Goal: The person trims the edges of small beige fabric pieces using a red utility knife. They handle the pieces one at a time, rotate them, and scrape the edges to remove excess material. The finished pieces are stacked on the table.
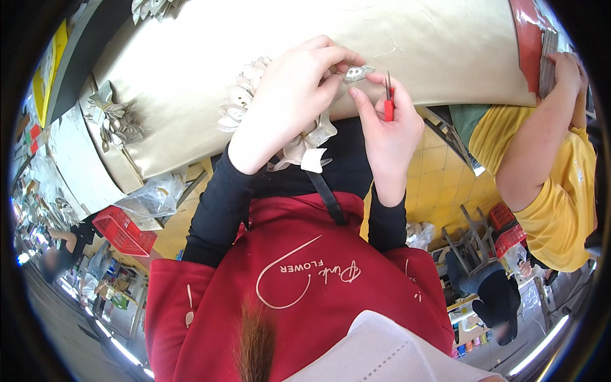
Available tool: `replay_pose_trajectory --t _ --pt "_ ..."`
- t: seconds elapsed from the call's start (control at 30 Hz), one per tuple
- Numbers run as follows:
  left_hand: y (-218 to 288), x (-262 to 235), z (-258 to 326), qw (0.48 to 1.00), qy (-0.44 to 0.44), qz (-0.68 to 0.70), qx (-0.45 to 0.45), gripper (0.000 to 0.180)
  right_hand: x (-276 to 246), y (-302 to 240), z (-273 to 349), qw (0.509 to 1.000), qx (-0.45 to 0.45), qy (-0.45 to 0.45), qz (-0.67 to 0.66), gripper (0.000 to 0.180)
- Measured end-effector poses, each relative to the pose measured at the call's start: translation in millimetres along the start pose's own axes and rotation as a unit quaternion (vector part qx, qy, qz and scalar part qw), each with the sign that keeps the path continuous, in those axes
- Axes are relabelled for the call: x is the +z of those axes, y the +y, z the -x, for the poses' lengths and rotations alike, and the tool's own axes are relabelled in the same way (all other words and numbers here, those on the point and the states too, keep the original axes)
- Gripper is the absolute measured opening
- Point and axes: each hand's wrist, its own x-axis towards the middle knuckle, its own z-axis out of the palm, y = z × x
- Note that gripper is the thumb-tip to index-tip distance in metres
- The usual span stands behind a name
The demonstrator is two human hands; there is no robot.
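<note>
My left hand is pinching a small pale, shiny petal-like piece with holes in it, above the near edge of the table. Close to its other end is my right hand, thumb and forefinger almost meeting that piece; whether they touch it I cannot tell. Red-handled thread snips sit in my right hand, their dark blades pointing away from me. Under and beside my left wrist lies a cluster of cream petal-shaped pieces. More such pieces hang over the table edge toward my lap.
The table is covered in glossy beige sheeting, with loose threads on it. Another petal bunch lies at the left. On the right, a person in a yellow shirt handles a grey stack. A red basket stands lower left.
</note>
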Motion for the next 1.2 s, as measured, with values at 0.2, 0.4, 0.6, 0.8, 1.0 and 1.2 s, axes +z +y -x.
replay_pose_trajectory --t 0.2,0.4,0.6,0.8,1.0,1.2 --pt "1.1 -1.8 -0.3 1.0 0.004 0.026 -0.008 0.037 8.9 -0.9 -3.7 0.985 -0.115 0.031 0.122 0.02" --pt "3.0 -1.8 -1.1 1.0 0.002 0.016 -0.019 0.033 10.7 1.1 -7.0 0.984 -0.098 0.045 0.142 0.017" --pt "1.1 -1.4 -1.5 1.0 0.002 0.02 -0.017 0.032 -8.3 1.0 -7.0 0.998 0.03 0.028 -0.053 0.023" --pt "0.1 -0.3 -1.9 0.999 -0.007 0.042 -0.028 0.032 -13.4 10.3 2.2 0.985 -0.168 0.045 0.017 0.03" --pt "2.7 -1.7 -0.6 0.999 -0.004 0.036 -0.029 0.032 -14.3 8.1 3.6 0.975 -0.195 0.043 0.096 0.02" --pt "2.1 -2.1 -1.1 0.999 -0.001 0.039 -0.025 0.032 -17.0 -2.3 0.8 0.965 -0.2 0.026 0.165 0.02"
